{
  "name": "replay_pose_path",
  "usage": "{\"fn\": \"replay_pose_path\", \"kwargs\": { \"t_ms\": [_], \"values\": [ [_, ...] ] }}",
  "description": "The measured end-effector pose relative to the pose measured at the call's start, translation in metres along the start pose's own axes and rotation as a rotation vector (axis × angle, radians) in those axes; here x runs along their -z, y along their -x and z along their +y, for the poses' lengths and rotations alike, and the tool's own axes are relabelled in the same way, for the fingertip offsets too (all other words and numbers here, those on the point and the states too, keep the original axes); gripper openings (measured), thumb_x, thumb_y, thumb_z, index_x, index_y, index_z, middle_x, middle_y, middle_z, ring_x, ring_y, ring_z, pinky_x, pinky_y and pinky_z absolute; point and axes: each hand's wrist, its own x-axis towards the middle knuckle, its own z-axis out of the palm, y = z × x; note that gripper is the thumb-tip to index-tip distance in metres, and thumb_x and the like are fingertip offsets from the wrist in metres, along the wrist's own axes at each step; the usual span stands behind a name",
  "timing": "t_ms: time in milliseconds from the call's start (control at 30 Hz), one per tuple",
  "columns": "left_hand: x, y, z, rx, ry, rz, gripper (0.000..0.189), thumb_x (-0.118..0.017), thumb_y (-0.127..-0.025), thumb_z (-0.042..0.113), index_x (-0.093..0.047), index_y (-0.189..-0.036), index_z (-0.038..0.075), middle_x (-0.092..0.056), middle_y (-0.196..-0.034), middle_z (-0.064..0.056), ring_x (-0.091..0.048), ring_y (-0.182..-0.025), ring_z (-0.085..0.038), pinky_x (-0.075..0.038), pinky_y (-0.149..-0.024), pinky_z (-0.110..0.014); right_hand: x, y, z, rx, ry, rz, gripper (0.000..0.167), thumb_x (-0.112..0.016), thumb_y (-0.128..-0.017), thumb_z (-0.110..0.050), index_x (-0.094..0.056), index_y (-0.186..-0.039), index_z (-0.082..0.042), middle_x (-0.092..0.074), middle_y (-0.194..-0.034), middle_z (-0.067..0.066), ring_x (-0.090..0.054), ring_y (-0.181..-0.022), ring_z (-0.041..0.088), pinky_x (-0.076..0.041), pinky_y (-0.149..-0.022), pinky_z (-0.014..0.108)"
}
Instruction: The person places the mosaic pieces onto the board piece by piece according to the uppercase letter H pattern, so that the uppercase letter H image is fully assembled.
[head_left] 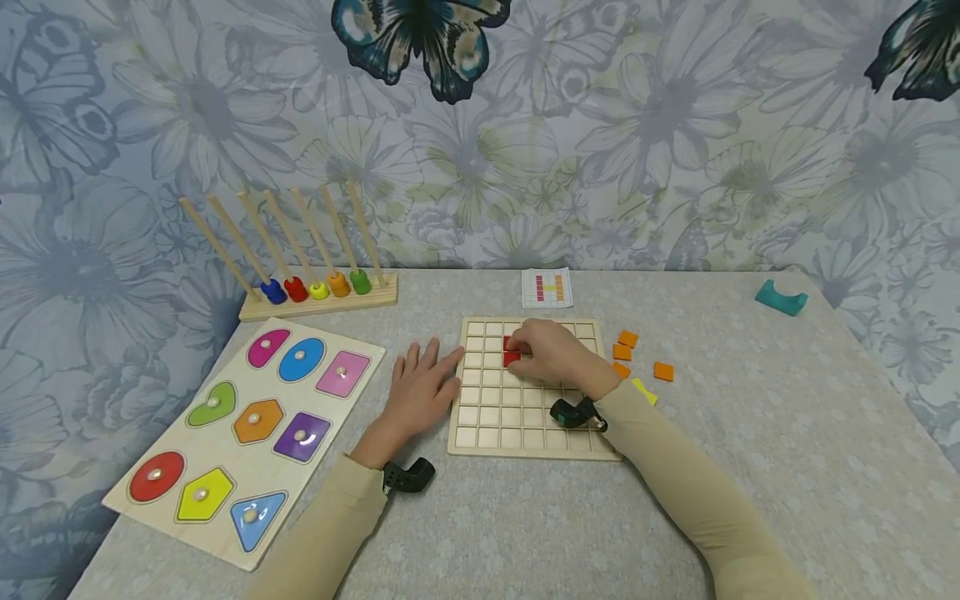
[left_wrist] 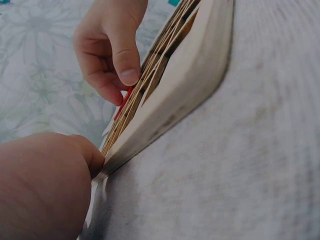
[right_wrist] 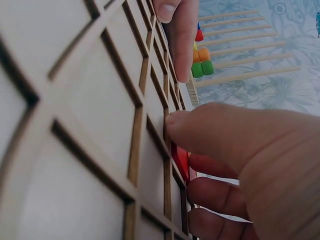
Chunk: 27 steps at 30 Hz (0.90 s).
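A wooden grid board [head_left: 487,437] lies in the middle of the table. My right hand [head_left: 553,352] is over its upper part, thumb and fingers curled about a small red square tile [head_left: 512,358] at the cells. Just above that tile, another red tile [head_left: 507,342] shows partly beneath the fingers. In the right wrist view, red [right_wrist: 181,161] appears between thumb and forefinger. My left hand [head_left: 420,392] rests with spread fingers at the board's left edge, its fingertips touching the frame.
Several orange tiles [head_left: 663,372] and a yellow tile [head_left: 645,392] lie right of the board. Behind it is a printed pattern card [head_left: 547,287]. At left are a shape puzzle [head_left: 262,467] and a peg stand [head_left: 322,307] with coloured beads. A teal curved piece [head_left: 780,297] lies far right.
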Motion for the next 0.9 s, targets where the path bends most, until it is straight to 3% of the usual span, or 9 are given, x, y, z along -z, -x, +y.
{"fn": "replay_pose_path", "kwargs": {
  "t_ms": [267,467,700,900],
  "values": [
    [0.001,0.001,0.0,-0.007,-0.002,0.003,0.053,-0.044,-0.105,0.032,-0.045,-0.156,0.019,-0.022,-0.167,-0.024,-0.007,-0.156,-0.051,-0.007,-0.121,-0.072,0.0,-0.001,0.0,0.003,-0.012,0.003,0.023,-0.079,-0.087,-0.024,-0.078,-0.103,-0.008,-0.07,-0.095,0.004,-0.057,-0.082,0.016,-0.051,-0.08,0.034],
    [-0.002,0.001,-0.001,-0.01,-0.004,0.004,0.053,-0.044,-0.105,0.033,-0.045,-0.156,0.02,-0.023,-0.167,-0.025,-0.007,-0.156,-0.052,-0.007,-0.121,-0.072,0.009,0.006,0.001,-0.02,-0.038,-0.025,0.026,-0.077,-0.09,-0.025,-0.077,-0.111,-0.009,-0.073,-0.102,0.004,-0.065,-0.091,0.018,-0.055,-0.086,0.037],
    [-0.003,0.001,-0.001,-0.012,-0.007,0.011,0.053,-0.044,-0.105,0.032,-0.044,-0.157,0.02,-0.023,-0.167,-0.025,-0.008,-0.156,-0.052,-0.008,-0.121,-0.071,0.04,0.031,0.014,-0.016,0.053,-0.033,0.032,-0.075,-0.09,-0.022,-0.076,-0.116,-0.004,-0.072,-0.103,0.012,-0.068,-0.09,0.025,-0.056,-0.081,0.041],
    [-0.002,0.001,-0.001,-0.013,-0.003,0.012,0.053,-0.044,-0.105,0.032,-0.044,-0.157,0.019,-0.022,-0.167,-0.025,-0.007,-0.156,-0.052,-0.007,-0.121,-0.071,0.057,0.064,0.032,-0.077,0.104,-0.048,0.033,-0.074,-0.091,-0.024,-0.075,-0.117,-0.003,-0.074,-0.105,0.012,-0.07,-0.095,0.026,-0.057,-0.084,0.043]
  ]
}}
